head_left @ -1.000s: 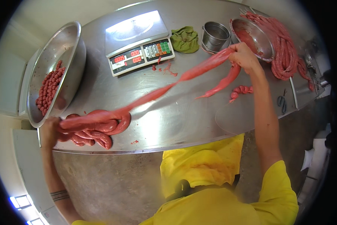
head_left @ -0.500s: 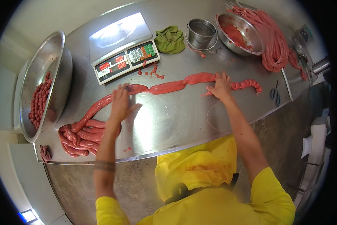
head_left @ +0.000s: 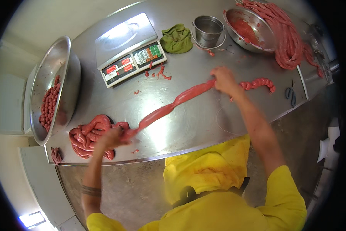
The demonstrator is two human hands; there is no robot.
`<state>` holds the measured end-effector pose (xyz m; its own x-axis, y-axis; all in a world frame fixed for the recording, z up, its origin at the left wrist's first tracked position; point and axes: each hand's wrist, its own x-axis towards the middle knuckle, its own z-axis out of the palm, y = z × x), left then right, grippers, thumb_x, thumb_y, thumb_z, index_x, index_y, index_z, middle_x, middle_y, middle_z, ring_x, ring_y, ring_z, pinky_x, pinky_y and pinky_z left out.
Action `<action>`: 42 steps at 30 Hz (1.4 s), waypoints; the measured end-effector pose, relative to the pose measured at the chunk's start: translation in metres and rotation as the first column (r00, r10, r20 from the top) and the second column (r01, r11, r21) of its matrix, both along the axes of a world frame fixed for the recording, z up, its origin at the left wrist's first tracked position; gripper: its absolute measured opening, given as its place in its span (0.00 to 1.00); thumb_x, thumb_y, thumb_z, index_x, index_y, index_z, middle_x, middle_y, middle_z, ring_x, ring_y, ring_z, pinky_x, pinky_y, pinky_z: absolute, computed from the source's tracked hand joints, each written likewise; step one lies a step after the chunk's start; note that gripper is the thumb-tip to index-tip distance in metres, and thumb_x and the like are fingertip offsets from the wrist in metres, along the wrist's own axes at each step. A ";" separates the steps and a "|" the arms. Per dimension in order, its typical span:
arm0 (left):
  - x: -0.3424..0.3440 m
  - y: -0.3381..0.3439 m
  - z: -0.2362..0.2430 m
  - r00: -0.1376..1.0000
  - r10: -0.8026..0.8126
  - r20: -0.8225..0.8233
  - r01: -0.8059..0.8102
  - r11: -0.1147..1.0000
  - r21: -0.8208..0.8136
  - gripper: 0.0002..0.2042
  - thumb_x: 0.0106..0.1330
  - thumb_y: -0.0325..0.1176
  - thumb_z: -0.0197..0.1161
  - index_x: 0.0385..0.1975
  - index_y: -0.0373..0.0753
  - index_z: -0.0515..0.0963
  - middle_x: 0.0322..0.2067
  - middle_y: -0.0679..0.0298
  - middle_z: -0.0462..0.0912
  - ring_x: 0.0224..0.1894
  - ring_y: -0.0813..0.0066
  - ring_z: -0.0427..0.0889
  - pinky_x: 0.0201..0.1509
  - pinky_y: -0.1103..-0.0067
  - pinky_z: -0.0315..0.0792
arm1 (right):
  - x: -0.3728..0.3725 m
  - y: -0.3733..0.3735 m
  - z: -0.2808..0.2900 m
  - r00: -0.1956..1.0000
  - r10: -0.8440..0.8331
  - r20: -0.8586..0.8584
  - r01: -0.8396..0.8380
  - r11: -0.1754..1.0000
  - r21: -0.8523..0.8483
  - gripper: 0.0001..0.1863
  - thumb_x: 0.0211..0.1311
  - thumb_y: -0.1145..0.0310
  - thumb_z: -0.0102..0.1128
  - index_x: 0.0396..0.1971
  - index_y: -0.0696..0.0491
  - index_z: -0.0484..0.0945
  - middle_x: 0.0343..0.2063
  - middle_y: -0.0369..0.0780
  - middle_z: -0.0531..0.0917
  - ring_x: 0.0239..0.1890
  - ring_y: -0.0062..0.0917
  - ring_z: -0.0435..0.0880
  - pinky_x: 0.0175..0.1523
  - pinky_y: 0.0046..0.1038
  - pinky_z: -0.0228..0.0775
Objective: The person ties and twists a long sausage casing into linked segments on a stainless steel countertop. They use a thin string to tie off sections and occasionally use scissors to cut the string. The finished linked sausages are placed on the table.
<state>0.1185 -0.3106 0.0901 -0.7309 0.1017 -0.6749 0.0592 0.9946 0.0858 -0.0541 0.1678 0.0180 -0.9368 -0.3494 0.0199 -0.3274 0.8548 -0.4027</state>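
Head view: we see a long pink sausage point(head_left: 192, 93) drawn out on a slant over the steel table point(head_left: 192, 123), between the two hands, with a narrowed waist partway along. At its upper right end the right hand point(head_left: 224, 80) has its fingers bent and pinching the sausage. The left hand point(head_left: 113, 138) is at the lower left end, beside a heap of looped sausage point(head_left: 90, 134); it is blurred, and we cannot tell whether its fingers grip or merely touch. Just beyond the right wrist we find a short string of twisted links point(head_left: 259, 83), with scissors point(head_left: 291, 97) farther right. On the far side of the table we make out a scale point(head_left: 132, 63), a green cloth point(head_left: 177, 38), a metal pail point(head_left: 207, 35) and a bowl point(head_left: 267, 35) with minced meat point(head_left: 247, 32) in it, next to a pile of longer sausages point(head_left: 290, 46). At the left a large metal basin point(head_left: 73, 84) holds many small round links point(head_left: 49, 104), near a dark reddish scrap point(head_left: 56, 156) by the table edge
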 end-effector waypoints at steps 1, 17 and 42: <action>0.017 0.019 -0.018 0.972 -0.028 -0.233 0.030 1.000 0.002 0.21 0.66 0.41 0.67 0.52 0.32 0.75 0.46 0.46 0.77 0.53 0.45 0.75 0.60 0.57 0.67 | 0.013 -0.028 0.000 0.994 -0.005 -0.110 0.013 0.997 0.074 0.24 0.45 0.84 0.66 0.47 0.56 0.81 0.43 0.47 0.83 0.49 0.45 0.81 0.57 0.41 0.74; 0.058 0.078 0.060 0.851 0.270 -0.450 -0.032 0.882 0.469 0.12 0.64 0.27 0.68 0.22 0.28 0.74 0.22 0.43 0.77 0.24 0.44 0.77 0.29 0.61 0.68 | 0.168 -0.260 0.031 0.881 0.282 -0.380 -0.439 0.786 -0.435 0.13 0.48 0.59 0.71 0.31 0.50 0.81 0.22 0.40 0.85 0.27 0.35 0.87 0.40 0.36 0.79; 0.070 -0.026 0.152 0.907 0.348 -0.237 -0.199 0.850 0.488 0.10 0.63 0.28 0.72 0.24 0.30 0.80 0.15 0.61 0.74 0.17 0.80 0.67 0.22 0.77 0.60 | 0.168 -0.263 -0.005 0.993 0.106 -0.058 -0.121 0.864 -0.488 0.06 0.50 0.66 0.66 0.26 0.52 0.85 0.24 0.45 0.86 0.29 0.41 0.87 0.43 0.43 0.76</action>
<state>0.1884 -0.3368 0.2426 -0.9337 0.0987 -0.3442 -0.1123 0.8321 0.5431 0.1143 -0.0955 0.0133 -0.8878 -0.3915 0.2418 -0.4273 0.5063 -0.7491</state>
